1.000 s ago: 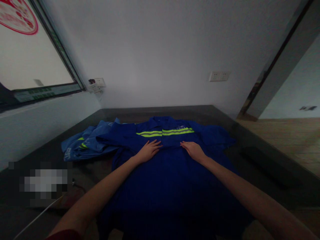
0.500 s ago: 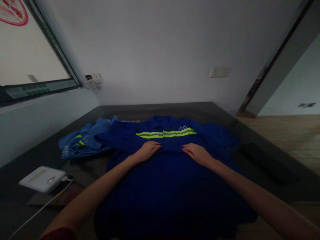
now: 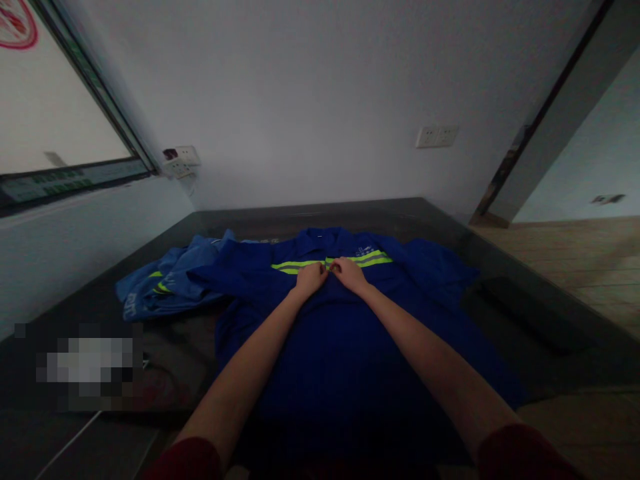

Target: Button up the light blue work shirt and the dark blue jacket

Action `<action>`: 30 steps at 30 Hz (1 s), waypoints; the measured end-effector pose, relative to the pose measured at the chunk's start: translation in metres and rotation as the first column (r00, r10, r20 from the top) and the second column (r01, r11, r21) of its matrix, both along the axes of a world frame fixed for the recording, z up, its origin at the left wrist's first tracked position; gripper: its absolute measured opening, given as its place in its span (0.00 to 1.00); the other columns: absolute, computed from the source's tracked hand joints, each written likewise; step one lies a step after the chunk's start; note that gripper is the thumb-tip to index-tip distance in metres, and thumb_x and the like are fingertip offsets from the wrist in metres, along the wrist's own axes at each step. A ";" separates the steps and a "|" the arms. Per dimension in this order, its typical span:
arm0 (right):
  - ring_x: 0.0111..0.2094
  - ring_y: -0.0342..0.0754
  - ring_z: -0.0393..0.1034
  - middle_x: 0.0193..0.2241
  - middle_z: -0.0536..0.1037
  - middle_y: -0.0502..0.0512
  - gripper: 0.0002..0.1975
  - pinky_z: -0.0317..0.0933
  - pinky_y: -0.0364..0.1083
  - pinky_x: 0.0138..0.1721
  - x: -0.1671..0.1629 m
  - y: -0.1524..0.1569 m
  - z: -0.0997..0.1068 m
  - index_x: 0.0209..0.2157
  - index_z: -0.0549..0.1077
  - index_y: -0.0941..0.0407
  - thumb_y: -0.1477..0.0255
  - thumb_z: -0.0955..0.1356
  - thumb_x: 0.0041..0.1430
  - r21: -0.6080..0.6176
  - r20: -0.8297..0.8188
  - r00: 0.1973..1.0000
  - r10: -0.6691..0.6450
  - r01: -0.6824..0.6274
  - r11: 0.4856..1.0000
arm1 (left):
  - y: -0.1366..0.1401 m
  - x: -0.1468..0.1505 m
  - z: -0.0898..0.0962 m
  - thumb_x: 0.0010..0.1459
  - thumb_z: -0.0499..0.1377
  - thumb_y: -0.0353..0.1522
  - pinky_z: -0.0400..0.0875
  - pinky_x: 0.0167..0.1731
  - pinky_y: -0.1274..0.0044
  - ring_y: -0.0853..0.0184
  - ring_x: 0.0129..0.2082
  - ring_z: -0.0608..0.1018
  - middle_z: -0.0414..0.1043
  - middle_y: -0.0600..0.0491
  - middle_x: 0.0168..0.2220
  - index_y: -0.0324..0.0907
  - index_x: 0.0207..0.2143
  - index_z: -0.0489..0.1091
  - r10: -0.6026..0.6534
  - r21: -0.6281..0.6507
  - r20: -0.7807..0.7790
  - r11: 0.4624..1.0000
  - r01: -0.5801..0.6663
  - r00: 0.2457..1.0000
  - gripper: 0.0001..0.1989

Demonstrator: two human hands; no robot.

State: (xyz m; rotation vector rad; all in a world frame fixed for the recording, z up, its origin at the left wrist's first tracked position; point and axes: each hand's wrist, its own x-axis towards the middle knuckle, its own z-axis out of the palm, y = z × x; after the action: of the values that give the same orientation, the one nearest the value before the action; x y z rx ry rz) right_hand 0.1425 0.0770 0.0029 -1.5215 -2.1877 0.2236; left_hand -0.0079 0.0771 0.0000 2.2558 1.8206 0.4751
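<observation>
Blue jacket (image 3: pixel 345 333) lies front up on the dark table (image 3: pixel 240 219), collar (image 3: pixel 320 237) toward the far edge, body spread across the middle and running down to the near edge. One sleeve overlaps the lighter blue garment (image 3: pixel 185 280), which is bunched near the left edge.

Left hand (image 3: pixel 312 277) and right hand (image 3: pixel 349 273) are just beside each other at the front closure, level with the yellow-green stripe (image 3: pixel 373 259). Fingers curled, tips drawn in; both look pinched on the closure edges. Light is dim, so I can't tell whether it's a button, a zip or plain cloth between the tips.

Handling, my read: light, soft, limp workwear cloth; creases and slides easily, nothing fragile. Stripe band is probably stiffer than the rest, collar too. Best holds: closure edges for fine work, shoulder seams or collar for shifting the whole thing. Lower half may drag if it goes over the near edge; too dark there to confirm.

Containers: none I can make out. Pixelated pale patch (image 3: pixel 90 360) near the left edge hides its contents; white cable (image 3: pixel 67 445) shows below it, toward the near left corner. Long black item (image 3: pixel 535 317) lies along the right edge, apart from both hands.
</observation>
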 end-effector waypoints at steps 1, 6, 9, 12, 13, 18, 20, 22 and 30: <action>0.43 0.50 0.70 0.41 0.76 0.58 0.11 0.62 0.45 0.43 0.001 -0.001 -0.003 0.41 0.76 0.56 0.76 0.64 0.58 0.014 -0.009 1.000 -0.002 0.002 1.000 | -0.002 0.000 -0.002 0.61 0.51 0.37 0.66 0.40 0.73 0.60 0.40 0.77 0.76 0.46 0.38 0.40 0.39 0.72 -0.009 0.022 0.006 1.000 0.009 1.000 0.13; 0.55 0.50 0.60 0.58 0.64 0.58 0.28 0.56 0.51 0.56 0.007 0.002 -0.008 0.56 0.66 0.53 0.84 0.60 0.55 0.206 -0.061 0.986 0.158 -0.143 0.968 | -0.006 0.002 -0.006 0.63 0.49 0.34 0.65 0.40 0.73 0.62 0.39 0.76 0.75 0.47 0.38 0.40 0.40 0.69 -0.052 0.114 0.032 0.992 0.048 0.998 0.11; 0.54 0.50 0.59 0.61 0.61 0.55 0.26 0.55 0.53 0.56 0.008 0.005 -0.007 0.56 0.67 0.52 0.83 0.58 0.58 0.254 0.006 0.968 0.250 -0.243 0.936 | -0.004 0.001 -0.009 0.65 0.48 0.32 0.65 0.39 0.75 0.64 0.39 0.76 0.75 0.48 0.39 0.41 0.42 0.67 -0.117 0.197 0.086 0.976 0.098 0.989 0.10; 0.53 0.52 0.58 0.55 0.68 0.57 0.17 0.57 0.53 0.54 0.012 0.006 -0.004 0.49 0.72 0.54 0.79 0.62 0.59 0.291 0.038 0.976 0.213 -0.214 0.932 | -0.004 0.000 -0.010 0.65 0.48 0.32 0.65 0.37 0.77 0.65 0.37 0.76 0.74 0.48 0.38 0.41 0.40 0.66 -0.187 0.285 0.157 0.949 0.137 0.970 0.08; 0.52 0.53 0.58 0.52 0.70 0.58 0.14 0.58 0.52 0.53 0.014 0.006 -0.002 0.46 0.73 0.55 0.77 0.64 0.59 0.303 0.043 0.980 0.193 -0.197 0.932 | -0.004 0.000 -0.009 0.65 0.48 0.32 0.65 0.37 0.77 0.66 0.36 0.76 0.74 0.49 0.37 0.41 0.39 0.66 -0.196 0.299 0.166 0.944 0.141 0.966 0.08; 0.50 0.54 0.59 0.39 0.75 0.58 0.04 0.58 0.52 0.51 0.024 0.008 0.001 0.35 0.74 0.56 0.73 0.69 0.56 0.281 0.006 0.991 0.135 -0.131 0.951 | -0.016 0.004 0.005 0.63 0.50 0.41 0.66 0.35 0.75 0.63 0.34 0.76 0.74 0.49 0.33 0.42 0.36 0.67 -0.110 0.210 0.088 0.974 0.089 0.990 0.13; 0.51 0.55 0.59 0.37 0.76 0.58 0.03 0.57 0.52 0.51 0.025 0.010 0.002 0.33 0.74 0.56 0.72 0.69 0.56 0.250 -0.014 0.993 0.120 -0.113 0.962 | -0.026 0.007 0.013 0.60 0.51 0.47 0.68 0.35 0.73 0.60 0.35 0.77 0.75 0.47 0.33 0.41 0.35 0.68 -0.065 0.061 0.008 0.996 0.065 0.998 0.18; 0.53 0.55 0.59 0.37 0.76 0.58 0.03 0.57 0.53 0.51 0.024 0.012 0.002 0.32 0.73 0.56 0.71 0.70 0.55 0.224 -0.023 0.994 0.110 -0.102 0.969 | -0.037 0.008 0.021 0.57 0.53 0.49 0.69 0.35 0.71 0.55 0.38 0.78 0.75 0.44 0.36 0.40 0.36 0.69 -0.045 -0.066 -0.083 0.997 0.039 0.996 0.21; 0.44 0.50 0.70 0.35 0.76 0.55 0.02 0.49 0.56 0.59 0.033 0.009 0.018 0.32 0.72 0.56 0.74 0.67 0.58 0.199 0.046 0.977 0.209 -0.214 0.956 | -0.057 -0.001 0.033 0.64 0.45 0.37 0.70 0.38 0.67 0.54 0.40 0.78 0.75 0.41 0.41 0.43 0.46 0.68 -0.049 -0.070 -0.220 0.997 0.034 0.974 0.16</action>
State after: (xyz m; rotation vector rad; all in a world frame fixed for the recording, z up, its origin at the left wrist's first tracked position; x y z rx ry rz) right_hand 0.1755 0.0863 0.0210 -1.1861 -2.3144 0.0466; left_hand -0.0090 0.0200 0.0326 2.3781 1.8543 0.1574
